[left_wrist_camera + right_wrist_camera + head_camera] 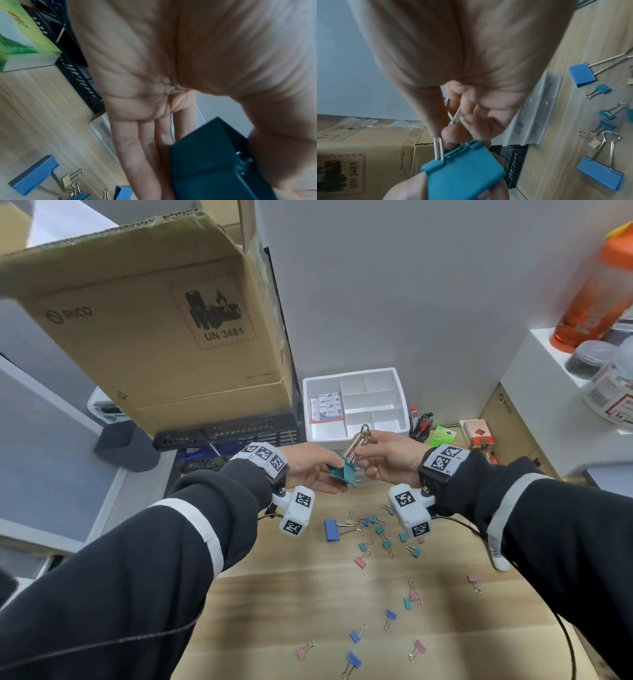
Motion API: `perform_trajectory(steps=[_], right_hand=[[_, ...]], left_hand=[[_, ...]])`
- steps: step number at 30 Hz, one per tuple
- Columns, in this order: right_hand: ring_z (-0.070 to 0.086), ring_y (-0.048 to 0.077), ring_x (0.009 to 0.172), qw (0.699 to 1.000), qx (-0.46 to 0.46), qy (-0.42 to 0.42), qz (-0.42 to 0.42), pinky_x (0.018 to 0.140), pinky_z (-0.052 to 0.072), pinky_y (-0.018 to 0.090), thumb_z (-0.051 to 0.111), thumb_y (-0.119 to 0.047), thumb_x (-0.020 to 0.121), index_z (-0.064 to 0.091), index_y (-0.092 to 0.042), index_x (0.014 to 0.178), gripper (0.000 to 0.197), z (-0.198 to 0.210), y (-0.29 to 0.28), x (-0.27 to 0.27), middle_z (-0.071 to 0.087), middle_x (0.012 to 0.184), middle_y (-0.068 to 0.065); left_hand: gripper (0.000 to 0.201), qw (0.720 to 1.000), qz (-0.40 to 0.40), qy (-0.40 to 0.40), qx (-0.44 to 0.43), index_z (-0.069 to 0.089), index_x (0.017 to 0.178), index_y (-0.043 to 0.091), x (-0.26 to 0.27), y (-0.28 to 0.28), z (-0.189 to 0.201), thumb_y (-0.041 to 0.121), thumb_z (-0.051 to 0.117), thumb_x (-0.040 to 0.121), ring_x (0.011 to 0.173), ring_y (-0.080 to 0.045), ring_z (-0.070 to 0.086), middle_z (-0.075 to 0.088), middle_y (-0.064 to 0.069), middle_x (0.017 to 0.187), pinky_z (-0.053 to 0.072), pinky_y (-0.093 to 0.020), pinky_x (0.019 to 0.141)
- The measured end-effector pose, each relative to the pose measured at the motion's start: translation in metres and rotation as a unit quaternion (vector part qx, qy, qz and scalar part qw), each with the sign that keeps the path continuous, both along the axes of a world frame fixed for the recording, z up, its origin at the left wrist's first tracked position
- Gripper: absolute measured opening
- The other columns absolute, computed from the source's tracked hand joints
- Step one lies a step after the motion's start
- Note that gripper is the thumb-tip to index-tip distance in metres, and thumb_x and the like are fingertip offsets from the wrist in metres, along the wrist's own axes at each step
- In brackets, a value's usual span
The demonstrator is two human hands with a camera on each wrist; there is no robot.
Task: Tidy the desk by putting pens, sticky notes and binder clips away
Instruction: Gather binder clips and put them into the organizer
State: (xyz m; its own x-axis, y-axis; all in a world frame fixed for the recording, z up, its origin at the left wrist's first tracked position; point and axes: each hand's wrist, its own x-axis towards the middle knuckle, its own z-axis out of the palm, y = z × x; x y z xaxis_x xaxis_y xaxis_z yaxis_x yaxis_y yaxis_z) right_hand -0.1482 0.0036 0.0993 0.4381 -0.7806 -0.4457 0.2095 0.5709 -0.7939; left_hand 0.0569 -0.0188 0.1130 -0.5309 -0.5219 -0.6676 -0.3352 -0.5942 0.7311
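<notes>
Both hands hold one large teal binder clip [343,473] in the air above the desk, in front of the white organizer [400,386]. My left hand [320,470] pinches the teal body [211,162] between thumb and fingers. My right hand [373,451] grips the silver wire handles [358,444], seen close up on the teal clip [462,174]. Several small teal, pink and blue binder clips [383,539] lie scattered on the wooden desk [274,611], with a large blue clip [331,529] among them.
A big cardboard box [154,330] on a black tray [226,433] stands at the left. Sticky notes [327,405] fill one organizer compartment. Pens [421,424], a green pad [443,435] and a red box [478,434] sit right of it. An orange bottle [596,296] stands on a white shelf.
</notes>
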Motion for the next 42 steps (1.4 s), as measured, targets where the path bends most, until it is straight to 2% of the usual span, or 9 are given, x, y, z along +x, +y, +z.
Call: perform_trajectory(steps=[4,7,9,14,17,22,28,36,42], right_hand=[[0.051,0.011,0.056,0.999,-0.030,0.021,-0.008,0.050,0.045,0.018,0.051,0.004,0.098,0.055,-0.010,0.092,0.015,0.011,-0.010,0.000,0.061,0.076,0.008],[0.051,0.011,0.054,0.996,-0.069,0.057,-0.019,0.048,0.046,0.018,0.053,0.004,0.098,0.054,-0.006,0.101,0.010,0.023,-0.024,-0.001,0.059,0.075,0.008],[0.053,0.011,0.052,0.981,-0.130,0.140,-0.040,0.047,0.048,0.018,0.057,0.003,0.096,0.053,-0.005,0.103,0.012,0.030,-0.040,-0.003,0.058,0.075,0.010],[0.067,0.021,0.065,0.829,-0.351,0.433,-0.050,0.066,0.060,0.035,0.068,-0.009,0.090,0.060,-0.010,0.100,0.013,0.048,-0.084,-0.019,0.066,0.092,0.003],[0.062,0.024,0.080,0.750,-0.407,0.520,-0.036,0.078,0.051,0.033,0.066,-0.018,0.091,0.061,-0.011,0.104,0.016,0.050,-0.104,-0.026,0.064,0.094,0.000],[0.061,0.029,0.089,0.695,-0.444,0.565,0.030,0.080,0.046,0.031,0.063,-0.022,0.094,0.061,-0.015,0.112,0.020,0.034,-0.127,-0.025,0.068,0.101,0.007],[0.057,0.028,0.087,0.694,-0.432,0.571,0.068,0.080,0.047,0.034,0.062,-0.027,0.094,0.060,-0.019,0.107,0.015,0.017,-0.141,-0.018,0.061,0.091,-0.001],[0.058,0.027,0.089,0.700,-0.403,0.573,0.141,0.076,0.039,0.027,0.063,-0.019,0.093,0.061,-0.015,0.100,0.009,0.001,-0.146,-0.014,0.058,0.087,-0.004],[0.058,0.021,0.087,0.713,-0.391,0.570,0.114,0.082,0.046,0.029,0.069,-0.022,0.089,0.062,-0.012,0.115,0.028,-0.002,-0.141,-0.015,0.065,0.112,0.006]], left_hand=[[0.027,1.000,0.013,0.016,0.021,0.053,0.122,0.001,-0.007,-0.007,0.005,0.013,0.043,0.100,0.086,-0.027,0.071,0.065,-0.021,0.111,0.061,-0.033,0.080],[0.039,0.998,0.041,0.039,0.026,0.052,0.124,0.002,-0.009,-0.020,0.009,0.022,0.054,0.091,0.095,-0.034,0.069,0.064,-0.024,0.117,0.059,-0.040,0.087],[0.047,0.999,0.044,0.020,0.014,0.053,0.123,0.005,-0.009,-0.029,0.011,0.031,0.059,0.085,0.093,-0.035,0.069,0.067,-0.025,0.110,0.058,-0.041,0.085],[0.039,0.981,0.089,-0.150,-0.084,0.059,0.112,0.006,0.001,-0.050,0.003,0.039,0.061,0.091,0.069,-0.024,0.068,0.069,-0.013,0.088,0.058,-0.033,0.069],[0.030,0.966,0.072,-0.216,-0.121,0.059,0.110,0.007,0.009,-0.061,0.000,0.032,0.060,0.094,0.073,-0.024,0.061,0.063,-0.009,0.087,0.055,-0.030,0.067],[0.031,0.924,-0.002,-0.308,-0.227,0.065,0.104,0.003,0.013,-0.068,-0.009,0.031,0.066,0.091,0.077,-0.022,0.073,0.070,-0.010,0.099,0.063,-0.035,0.075],[0.027,0.912,-0.056,-0.333,-0.234,0.059,0.080,0.008,0.008,-0.077,-0.010,0.031,0.066,0.091,0.078,-0.022,0.075,0.069,-0.009,0.090,0.063,-0.036,0.079],[0.027,0.915,-0.064,-0.333,-0.217,0.061,0.082,0.007,0.008,-0.088,-0.014,0.031,0.064,0.093,0.080,-0.025,0.075,0.072,-0.010,0.087,0.063,-0.033,0.073],[0.026,0.911,-0.064,-0.343,-0.219,0.060,0.081,0.009,0.008,-0.084,-0.011,0.033,0.064,0.093,0.077,-0.022,0.072,0.072,-0.010,0.089,0.062,-0.034,0.077]])
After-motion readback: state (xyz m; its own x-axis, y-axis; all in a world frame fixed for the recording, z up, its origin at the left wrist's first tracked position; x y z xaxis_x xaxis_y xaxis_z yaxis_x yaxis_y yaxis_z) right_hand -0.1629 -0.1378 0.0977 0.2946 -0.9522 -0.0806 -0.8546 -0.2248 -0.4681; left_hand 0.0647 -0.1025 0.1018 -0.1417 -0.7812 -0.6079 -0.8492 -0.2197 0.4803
